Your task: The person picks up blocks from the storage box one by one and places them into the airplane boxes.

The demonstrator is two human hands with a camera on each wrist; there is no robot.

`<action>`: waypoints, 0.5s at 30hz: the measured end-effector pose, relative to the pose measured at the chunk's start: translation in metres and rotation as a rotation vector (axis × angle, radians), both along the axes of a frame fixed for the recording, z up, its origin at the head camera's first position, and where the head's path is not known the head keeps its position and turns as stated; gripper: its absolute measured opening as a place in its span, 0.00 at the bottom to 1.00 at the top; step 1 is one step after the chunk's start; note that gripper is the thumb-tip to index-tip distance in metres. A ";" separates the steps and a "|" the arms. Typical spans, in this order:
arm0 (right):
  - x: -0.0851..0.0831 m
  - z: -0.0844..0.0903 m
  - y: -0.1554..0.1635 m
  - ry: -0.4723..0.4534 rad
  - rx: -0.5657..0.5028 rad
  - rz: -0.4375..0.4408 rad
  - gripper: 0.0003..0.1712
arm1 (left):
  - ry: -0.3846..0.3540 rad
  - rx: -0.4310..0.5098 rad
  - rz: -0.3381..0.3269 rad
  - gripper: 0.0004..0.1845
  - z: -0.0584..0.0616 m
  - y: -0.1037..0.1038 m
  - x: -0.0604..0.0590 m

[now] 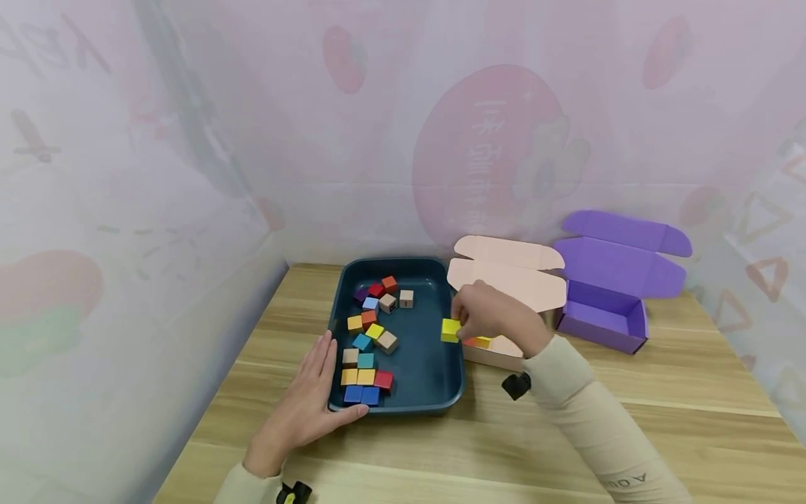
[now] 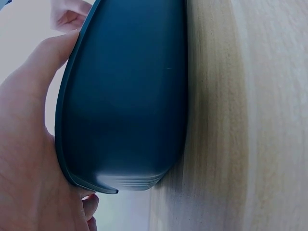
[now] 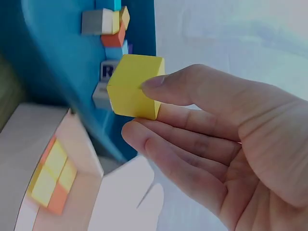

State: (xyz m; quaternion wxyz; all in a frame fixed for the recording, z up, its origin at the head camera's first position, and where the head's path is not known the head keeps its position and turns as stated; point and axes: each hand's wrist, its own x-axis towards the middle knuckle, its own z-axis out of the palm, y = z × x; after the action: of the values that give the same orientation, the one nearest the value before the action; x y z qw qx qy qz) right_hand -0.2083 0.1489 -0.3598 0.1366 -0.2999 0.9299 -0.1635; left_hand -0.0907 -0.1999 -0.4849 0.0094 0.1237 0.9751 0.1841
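My right hand (image 1: 488, 315) pinches a yellow cube (image 1: 450, 330) between thumb and fingers, at the right rim of the dark blue tray (image 1: 428, 378). In the right wrist view the yellow cube (image 3: 134, 86) sits at my fingertips (image 3: 154, 82), above the pink box (image 3: 57, 159). That pink box (image 1: 504, 353) holds yellow and orange cubes (image 1: 480, 342). Several coloured cubes (image 1: 371, 336) lie in the tray's left half. My left hand (image 1: 311, 399) rests flat against the tray's left front corner, its palm (image 2: 24, 159) against the tray's outer wall (image 2: 125, 96).
An open purple box (image 1: 607, 308) stands at the right, behind the pink box's raised lid (image 1: 510, 269). The wooden table (image 1: 661, 392) ends at pink patterned walls at the back and left. Small black wrist mounts (image 1: 516, 385) show near both sleeves.
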 end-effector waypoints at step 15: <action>0.001 -0.030 0.075 -0.074 -0.048 -0.111 0.03 | -0.025 -0.009 0.017 0.71 0.003 0.001 0.000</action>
State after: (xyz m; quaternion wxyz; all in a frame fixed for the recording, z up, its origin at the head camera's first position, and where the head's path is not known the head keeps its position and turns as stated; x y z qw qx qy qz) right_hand -0.2076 0.2241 -0.3899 0.1546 -0.2450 0.9351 -0.2042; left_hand -0.0909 -0.1984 -0.4817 0.0208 0.1131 0.9767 0.1812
